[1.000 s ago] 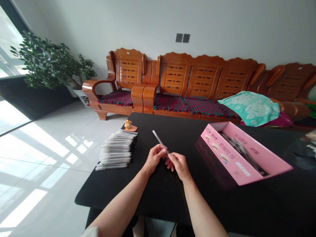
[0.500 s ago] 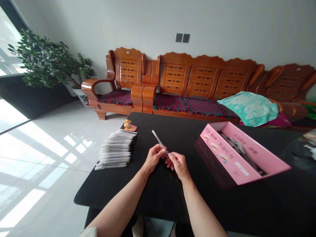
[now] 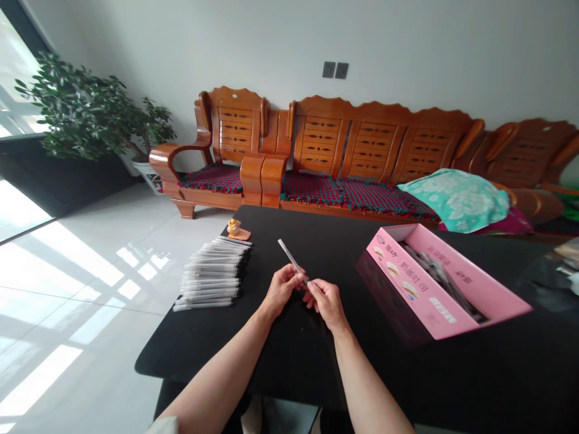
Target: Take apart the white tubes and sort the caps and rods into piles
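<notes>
A slim pen (image 3: 288, 254) with a pale, translucent barrel slants up and away from my fingers above the black table. My left hand (image 3: 283, 286) pinches it around its lower half. At the near, darker end, the fingertips of my right hand (image 3: 324, 299) are closed on the same pen, close against the left fingers. That end is mostly covered by my fingers. To the left lies a stacked row of similar pens (image 3: 210, 274), pale barrels leftward and dark ends to the right.
A pink cardboard box (image 3: 407, 286) on the right of the black table (image 3: 289, 361) holds a heap of dark, slender items (image 3: 441, 274). A small yellow figurine (image 3: 234, 226) sits on an orange base behind the pen row. Wooden seats (image 3: 321, 138) line the wall beyond.
Almost nothing differs. Both hands keep their hold on the pen in the same place; the right fingers have shifted very slightly.
</notes>
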Demonstrator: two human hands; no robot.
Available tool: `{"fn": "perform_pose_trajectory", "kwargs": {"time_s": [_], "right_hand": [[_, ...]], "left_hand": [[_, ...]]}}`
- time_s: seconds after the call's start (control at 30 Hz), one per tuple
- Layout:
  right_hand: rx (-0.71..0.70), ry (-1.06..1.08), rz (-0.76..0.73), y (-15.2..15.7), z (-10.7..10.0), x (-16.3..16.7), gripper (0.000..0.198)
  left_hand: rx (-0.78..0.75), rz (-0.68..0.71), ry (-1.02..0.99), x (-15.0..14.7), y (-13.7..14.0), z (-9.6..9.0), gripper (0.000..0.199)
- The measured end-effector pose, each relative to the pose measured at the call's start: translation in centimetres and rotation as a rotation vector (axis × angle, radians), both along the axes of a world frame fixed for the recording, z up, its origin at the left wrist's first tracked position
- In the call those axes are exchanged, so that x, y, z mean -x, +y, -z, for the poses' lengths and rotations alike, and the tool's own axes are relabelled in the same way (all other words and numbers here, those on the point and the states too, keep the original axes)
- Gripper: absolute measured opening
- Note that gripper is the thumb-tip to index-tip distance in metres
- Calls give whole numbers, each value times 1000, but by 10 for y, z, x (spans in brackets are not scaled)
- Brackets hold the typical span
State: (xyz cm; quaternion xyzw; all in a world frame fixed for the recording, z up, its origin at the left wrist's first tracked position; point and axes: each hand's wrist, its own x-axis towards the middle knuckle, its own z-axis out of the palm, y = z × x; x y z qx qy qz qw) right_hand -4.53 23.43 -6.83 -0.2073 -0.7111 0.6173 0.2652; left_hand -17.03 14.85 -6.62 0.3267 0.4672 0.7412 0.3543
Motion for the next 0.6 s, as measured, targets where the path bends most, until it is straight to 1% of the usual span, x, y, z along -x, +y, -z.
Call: {"fn": "perform_pose_trajectory", "kwargs": {"time_s": [0.17, 0.37, 0.53, 0.6], "right_hand": [[32, -14, 54, 1, 0, 0, 29], [-63, -6, 6, 0, -3, 0, 32], [-23, -22, 51, -1, -3, 0, 26], [-41, -15, 36, 0, -3, -1, 27]], "left_hand": [[2, -9, 21, 0, 1, 2, 29], [7, -6, 19, 1, 1, 3, 26], [0, -6, 22, 1, 1, 3, 26], [1, -12, 25, 2, 1, 3, 26]]}}
